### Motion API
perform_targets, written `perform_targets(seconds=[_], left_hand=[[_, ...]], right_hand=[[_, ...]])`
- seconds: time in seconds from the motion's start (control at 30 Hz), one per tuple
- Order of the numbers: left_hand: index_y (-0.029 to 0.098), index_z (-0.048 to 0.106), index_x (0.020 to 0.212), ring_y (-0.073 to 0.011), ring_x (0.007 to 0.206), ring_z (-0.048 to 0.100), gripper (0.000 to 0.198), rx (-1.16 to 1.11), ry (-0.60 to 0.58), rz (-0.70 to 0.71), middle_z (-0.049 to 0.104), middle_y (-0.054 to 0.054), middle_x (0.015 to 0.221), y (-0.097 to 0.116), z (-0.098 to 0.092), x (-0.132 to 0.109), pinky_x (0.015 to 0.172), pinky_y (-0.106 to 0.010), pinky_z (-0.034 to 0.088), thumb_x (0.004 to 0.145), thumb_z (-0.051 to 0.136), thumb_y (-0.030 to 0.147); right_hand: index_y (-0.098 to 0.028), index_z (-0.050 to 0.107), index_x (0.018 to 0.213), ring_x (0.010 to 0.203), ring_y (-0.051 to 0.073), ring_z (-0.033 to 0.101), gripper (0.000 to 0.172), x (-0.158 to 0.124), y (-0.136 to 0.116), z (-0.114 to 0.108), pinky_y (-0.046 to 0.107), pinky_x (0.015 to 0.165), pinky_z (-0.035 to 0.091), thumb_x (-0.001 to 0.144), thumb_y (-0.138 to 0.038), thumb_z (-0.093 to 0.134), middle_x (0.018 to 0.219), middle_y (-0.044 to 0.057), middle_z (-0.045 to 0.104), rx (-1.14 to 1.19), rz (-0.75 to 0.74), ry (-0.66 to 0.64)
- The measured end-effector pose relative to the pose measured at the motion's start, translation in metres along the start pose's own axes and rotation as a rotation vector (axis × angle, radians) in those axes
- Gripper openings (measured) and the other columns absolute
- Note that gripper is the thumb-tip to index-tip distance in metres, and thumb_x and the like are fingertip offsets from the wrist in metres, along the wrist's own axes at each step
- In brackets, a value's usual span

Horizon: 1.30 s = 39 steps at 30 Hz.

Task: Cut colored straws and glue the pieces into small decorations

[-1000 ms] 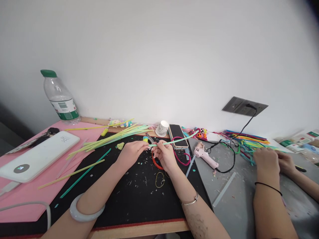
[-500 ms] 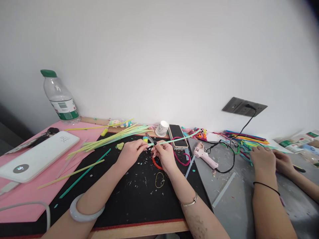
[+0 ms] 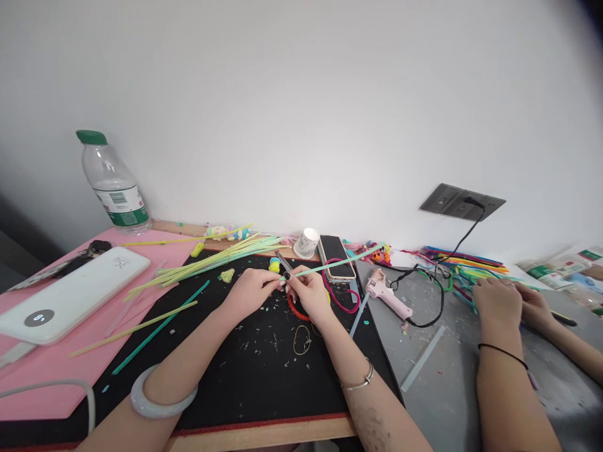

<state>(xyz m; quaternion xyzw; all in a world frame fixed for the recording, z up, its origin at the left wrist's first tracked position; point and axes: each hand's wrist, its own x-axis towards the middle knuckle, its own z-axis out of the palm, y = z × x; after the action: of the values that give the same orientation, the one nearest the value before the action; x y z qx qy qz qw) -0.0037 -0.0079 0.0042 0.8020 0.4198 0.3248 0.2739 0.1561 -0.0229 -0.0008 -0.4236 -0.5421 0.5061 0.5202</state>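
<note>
A mint-green pipe cleaner [image 3: 351, 258] runs between my two hands, its long free end rising to the right past the phone. My left hand [image 3: 252, 290] pinches its left end. Close beside it, my right hand [image 3: 308, 292] is closed around the same pipe cleaner, fingertips nearly touching those of the left. Grey scissor blades [image 3: 284, 259] show just beyond my fingers, and a red-orange loop [image 3: 296, 307] shows beneath my right hand. Whether my right hand also grips the scissors I cannot tell. A small yellow-and-blue piece [image 3: 274, 265] lies behind the fingertips.
Yellow and green pipe cleaners [image 3: 202, 267] lie to the left, near a white power bank [image 3: 75, 295] and a bottle [image 3: 115, 188]. Behind stand a paper cup [image 3: 306, 243] and a phone [image 3: 336, 256]. A corded pink glue gun [image 3: 389, 298] is right, near a co-worker's hands [image 3: 499, 301].
My left and right fingertips have shifted slightly along the pipe cleaner and closer together. The pipe cleaner's free end has moved a little to the right.
</note>
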Motion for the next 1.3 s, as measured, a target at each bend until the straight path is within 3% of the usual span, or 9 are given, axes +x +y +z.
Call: perform_targets(seconds=[0.1,0.3,0.53,0.87,1.13,1.3], left_hand=[[0.020,0.070,0.069,-0.0145,0.057,0.061,0.027,-0.072,-0.044,-0.085,0.070,0.000,0.066,-0.003,0.000,0.000,0.059,-0.023,0.043,0.083,0.048,0.026],[0.016,0.068,0.065,-0.0172,0.062,0.067,0.023,-0.347,-0.067,-0.281,0.072,-0.004,0.069,-0.001,0.002,0.002,0.056,-0.024,0.046,0.079,0.053,0.026],[0.012,0.068,0.074,-0.0169,0.065,0.068,0.027,-0.644,-0.188,-0.452,0.073,-0.008,0.073,0.008,-0.001,0.001,0.058,-0.023,0.048,0.073,0.068,0.038],[0.013,0.066,0.068,-0.0147,0.061,0.067,0.028,-0.701,-0.250,-0.458,0.072,-0.006,0.068,0.008,0.000,-0.001,0.055,-0.021,0.047,0.071,0.070,0.041],[0.013,0.064,0.065,-0.0145,0.058,0.066,0.024,-0.662,-0.284,-0.428,0.071,-0.006,0.065,0.007,0.004,0.001,0.055,-0.022,0.048,0.075,0.066,0.035],[0.013,0.065,0.066,-0.0143,0.059,0.066,0.024,-0.664,-0.312,-0.408,0.071,-0.006,0.064,0.009,0.001,-0.001,0.058,-0.022,0.048,0.078,0.062,0.034]], right_hand=[[-0.018,0.054,0.067,0.039,0.007,0.039,0.026,-0.001,0.000,0.000,0.020,0.039,0.029,0.080,-0.040,0.058,0.055,-0.004,0.055,-0.052,-0.025,0.013],[-0.019,0.052,0.066,0.042,0.009,0.041,0.024,-0.003,0.001,-0.004,0.022,0.044,0.031,0.083,-0.037,0.054,0.052,-0.004,0.053,-0.229,-0.100,0.116],[-0.019,0.048,0.064,0.039,0.008,0.036,0.030,-0.002,0.003,-0.005,0.022,0.042,0.028,0.083,-0.041,0.054,0.047,-0.006,0.049,-0.152,-0.059,0.128],[-0.019,0.049,0.065,0.044,0.009,0.039,0.027,-0.001,0.002,-0.006,0.022,0.046,0.030,0.082,-0.040,0.055,0.049,-0.006,0.047,-0.205,-0.101,0.115],[-0.018,0.045,0.058,0.051,0.009,0.032,0.032,-0.003,-0.001,-0.006,0.023,0.050,0.025,0.084,-0.037,0.048,0.053,-0.006,0.038,-0.407,-0.114,-0.082],[-0.019,0.038,0.055,0.052,0.009,0.031,0.034,-0.005,-0.002,-0.004,0.022,0.051,0.025,0.084,-0.034,0.047,0.052,-0.006,0.033,-0.443,-0.139,-0.108]])
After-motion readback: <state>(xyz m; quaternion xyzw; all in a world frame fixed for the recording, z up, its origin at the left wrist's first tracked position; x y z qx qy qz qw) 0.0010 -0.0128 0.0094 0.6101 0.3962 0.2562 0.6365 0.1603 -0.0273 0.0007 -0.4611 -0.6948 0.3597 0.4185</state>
